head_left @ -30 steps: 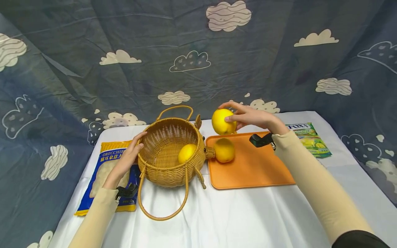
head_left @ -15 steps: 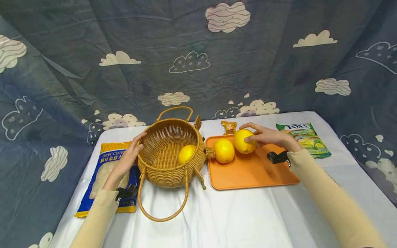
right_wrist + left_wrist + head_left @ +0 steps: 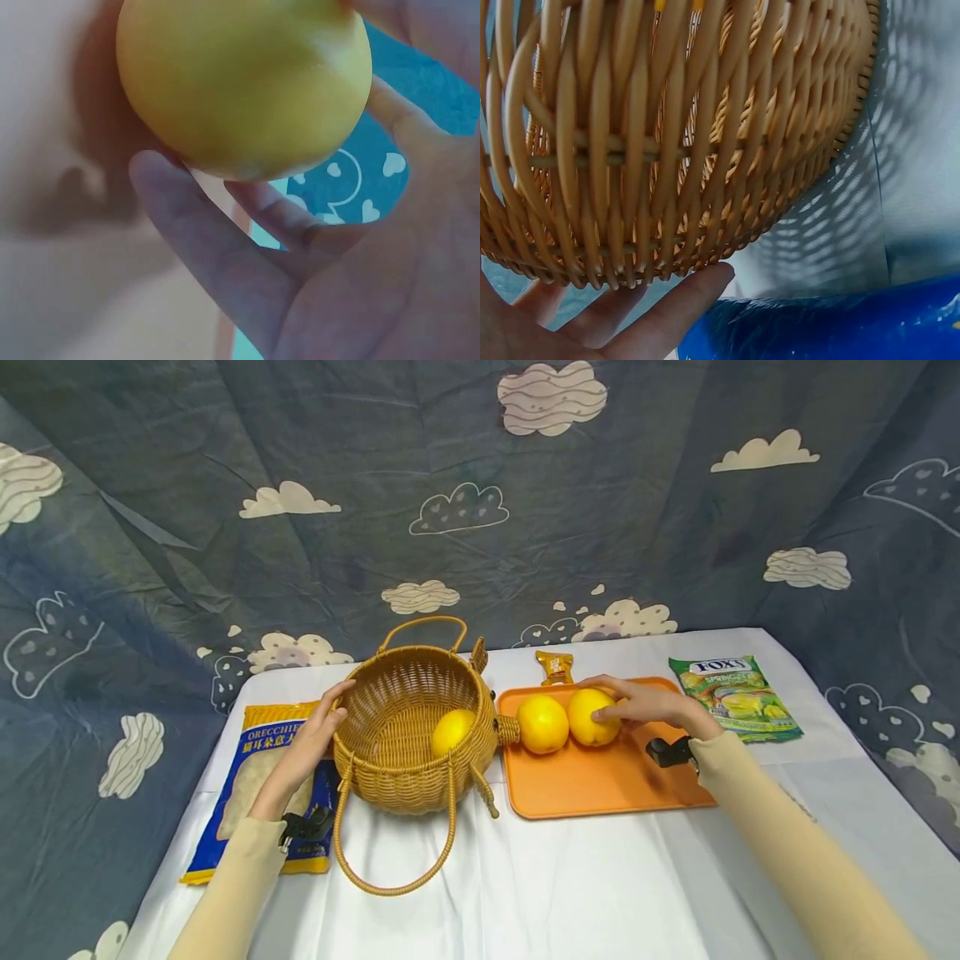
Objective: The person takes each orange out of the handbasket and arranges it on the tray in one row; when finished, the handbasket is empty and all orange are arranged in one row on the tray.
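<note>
A brown wicker basket (image 3: pixel 416 785), with a beak-like knob and two looped handles, holds one round yellow fruit (image 3: pixel 452 732). My left hand (image 3: pixel 311 739) rests against its left rim; in the left wrist view the fingers (image 3: pixel 671 307) lie fairly straight along the wicker (image 3: pixel 675 150). Two more such fruits are on the orange tray (image 3: pixel 600 785). The left one (image 3: pixel 542 724) sits by the basket's knob. The right one (image 3: pixel 592 717) is close beside it, held by my right hand (image 3: pixel 645 704), whose fingers curve around the fruit (image 3: pixel 244 82) in the right wrist view.
A blue and yellow pasta bag (image 3: pixel 247 777) lies left of the basket, partly under my left arm. A green candy bag (image 3: pixel 738 697) lies beyond the tray's right end. A small orange-brown packet (image 3: pixel 555 667) is behind the tray. A patterned curtain (image 3: pixel 465 568) stands behind the table.
My right hand has brought its fruit from the air near the basket rightward and down onto the tray, beside the other fruit. My left hand and the basket have stayed put.
</note>
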### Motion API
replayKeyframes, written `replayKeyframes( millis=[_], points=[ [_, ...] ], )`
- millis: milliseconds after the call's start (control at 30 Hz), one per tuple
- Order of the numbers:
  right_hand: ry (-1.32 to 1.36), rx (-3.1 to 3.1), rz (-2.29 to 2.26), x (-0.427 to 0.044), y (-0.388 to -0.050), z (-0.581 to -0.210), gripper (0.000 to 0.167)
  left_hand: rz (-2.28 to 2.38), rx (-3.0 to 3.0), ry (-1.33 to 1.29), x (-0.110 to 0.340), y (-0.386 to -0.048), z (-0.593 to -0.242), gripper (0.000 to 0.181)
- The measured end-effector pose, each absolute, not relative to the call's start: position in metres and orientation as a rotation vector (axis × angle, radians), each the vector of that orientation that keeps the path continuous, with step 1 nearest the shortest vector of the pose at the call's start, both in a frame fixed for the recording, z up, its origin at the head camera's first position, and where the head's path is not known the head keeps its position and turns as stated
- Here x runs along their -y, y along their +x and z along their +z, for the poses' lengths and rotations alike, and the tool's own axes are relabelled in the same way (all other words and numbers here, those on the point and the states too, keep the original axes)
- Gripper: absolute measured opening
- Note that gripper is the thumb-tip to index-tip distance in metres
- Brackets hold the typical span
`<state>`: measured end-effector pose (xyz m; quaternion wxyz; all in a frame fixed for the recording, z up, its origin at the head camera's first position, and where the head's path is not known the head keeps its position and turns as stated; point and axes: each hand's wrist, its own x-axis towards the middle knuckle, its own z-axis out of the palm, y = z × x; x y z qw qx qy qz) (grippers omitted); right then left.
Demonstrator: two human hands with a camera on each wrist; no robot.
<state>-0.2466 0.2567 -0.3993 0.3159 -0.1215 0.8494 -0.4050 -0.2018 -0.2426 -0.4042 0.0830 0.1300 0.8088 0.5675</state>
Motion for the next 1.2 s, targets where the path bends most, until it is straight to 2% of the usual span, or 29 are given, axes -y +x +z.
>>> replayKeyframes(
  millis=[200,433,700,900,1200],
  points=[
    [-0.322,-2.229,-1.056,-0.257,-0.248,-0.399,0.073,1.696,-2.407,0.381,0.243,-0.202,-0.404,0.05],
    [-0.448,-2.334,-1.114,-0.256,-0.253,-0.394,0.064,1.678,-2.426,0.387,0.244,-0.204,-0.407,0.05],
    [-0.534,-2.393,-1.157,-0.239,-0.266,-0.368,0.057,1.685,-2.418,0.387,0.244,-0.204,-0.407,0.05],
    [-0.641,-2.346,-1.243,-0.201,-0.279,-0.344,0.049,1.691,-2.416,0.382,0.243,-0.204,-0.406,0.05],
    [-0.933,-2.079,-1.347,-0.119,-0.295,-0.315,0.043,1.678,-2.434,0.354,0.242,-0.204,-0.407,0.051]
  ],
)
